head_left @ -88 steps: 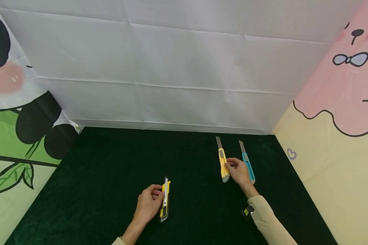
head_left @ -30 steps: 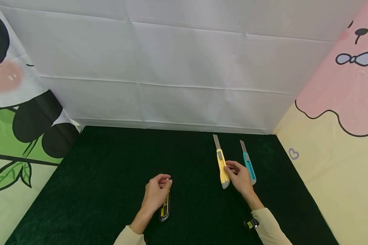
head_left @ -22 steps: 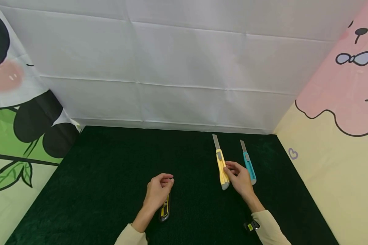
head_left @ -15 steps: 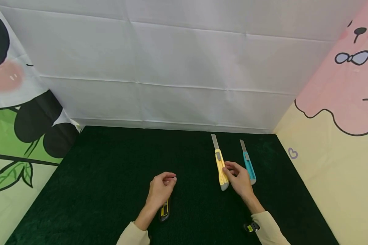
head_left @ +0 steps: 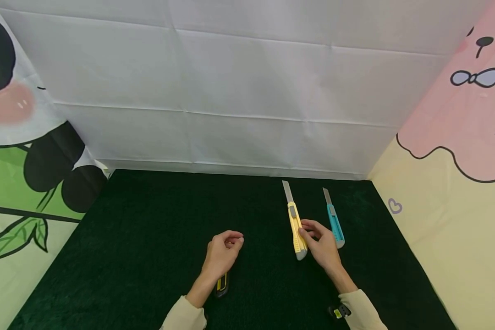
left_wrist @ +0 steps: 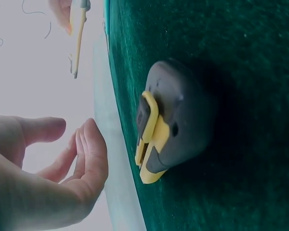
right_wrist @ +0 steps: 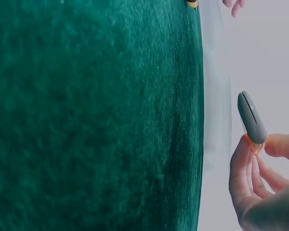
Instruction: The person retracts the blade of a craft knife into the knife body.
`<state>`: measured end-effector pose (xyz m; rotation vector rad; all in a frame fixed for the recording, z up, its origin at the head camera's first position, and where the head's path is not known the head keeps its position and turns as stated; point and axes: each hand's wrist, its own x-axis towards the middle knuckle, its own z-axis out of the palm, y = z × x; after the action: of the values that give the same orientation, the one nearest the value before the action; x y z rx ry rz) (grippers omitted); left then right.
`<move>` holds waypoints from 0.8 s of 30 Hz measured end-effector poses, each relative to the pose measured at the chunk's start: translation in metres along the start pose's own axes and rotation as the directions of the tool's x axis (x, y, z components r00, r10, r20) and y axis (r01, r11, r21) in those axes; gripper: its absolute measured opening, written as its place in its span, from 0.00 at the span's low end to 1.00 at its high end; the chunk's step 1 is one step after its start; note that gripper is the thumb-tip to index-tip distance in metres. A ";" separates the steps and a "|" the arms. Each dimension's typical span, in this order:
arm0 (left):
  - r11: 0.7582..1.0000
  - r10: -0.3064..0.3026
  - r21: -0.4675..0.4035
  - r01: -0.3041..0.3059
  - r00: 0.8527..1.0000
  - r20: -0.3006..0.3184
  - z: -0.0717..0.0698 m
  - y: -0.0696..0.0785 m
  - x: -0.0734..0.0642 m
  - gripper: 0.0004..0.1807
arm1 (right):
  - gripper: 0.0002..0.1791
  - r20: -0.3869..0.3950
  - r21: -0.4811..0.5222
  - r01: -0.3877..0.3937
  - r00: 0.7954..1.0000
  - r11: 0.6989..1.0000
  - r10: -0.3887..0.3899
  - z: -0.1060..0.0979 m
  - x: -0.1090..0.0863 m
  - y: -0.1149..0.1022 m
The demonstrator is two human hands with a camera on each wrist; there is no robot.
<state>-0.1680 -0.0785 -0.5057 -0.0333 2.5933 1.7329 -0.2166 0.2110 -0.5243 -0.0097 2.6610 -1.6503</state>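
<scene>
My right hand (head_left: 324, 250) pinches a pale yellow box cutter (head_left: 294, 224) by the side of its lower handle, its blade out and pointing away. In the right wrist view the cutter's grey end (right_wrist: 253, 118) shows between thumb and fingers, raised off the cloth. My left hand (head_left: 222, 255) hovers with loosely bent fingers, a gap between thumb and fingertips and nothing in it. Below it lies a black and yellow box cutter (head_left: 222, 285), mostly hidden by the hand and wrist in the head view; its dark end (left_wrist: 183, 115) is plain in the left wrist view.
A teal box cutter (head_left: 335, 224) with its blade out lies just right of my right hand. Dark green cloth (head_left: 169, 220) covers the table. A white sheet (head_left: 239, 91) stands behind, with cartoon-printed sheets at left and right.
My left hand has left the black and yellow cutter's side and moved right and away, over it. My right hand has shifted the yellow cutter slightly left and nearer, and it tilts more.
</scene>
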 end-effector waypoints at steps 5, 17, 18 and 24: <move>1.000 0.023 -0.001 -0.023 1.000 0.019 -0.001 -0.003 -0.003 0.11 | 0.19 -0.006 0.014 -0.001 1.000 1.000 0.001 0.006 -0.012 -0.003; 0.999 0.042 -0.009 -0.042 0.998 0.053 0.003 -0.002 -0.006 0.12 | 0.19 -0.029 0.034 -0.018 0.999 0.999 0.019 0.015 -0.028 -0.009; 0.999 0.041 -0.009 -0.041 0.998 0.054 0.004 -0.001 -0.007 0.12 | 0.19 -0.033 0.037 -0.017 0.999 0.999 0.018 0.016 -0.029 -0.010; 0.999 0.039 -0.021 -0.037 0.997 0.063 0.008 0.002 -0.008 0.12 | 0.19 -0.041 0.062 -0.013 0.999 0.998 0.015 0.019 -0.034 -0.012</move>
<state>-0.1600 -0.0707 -0.5070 0.0699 2.5491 1.7414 -0.1821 0.1895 -0.5221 0.0436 2.6314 -1.7464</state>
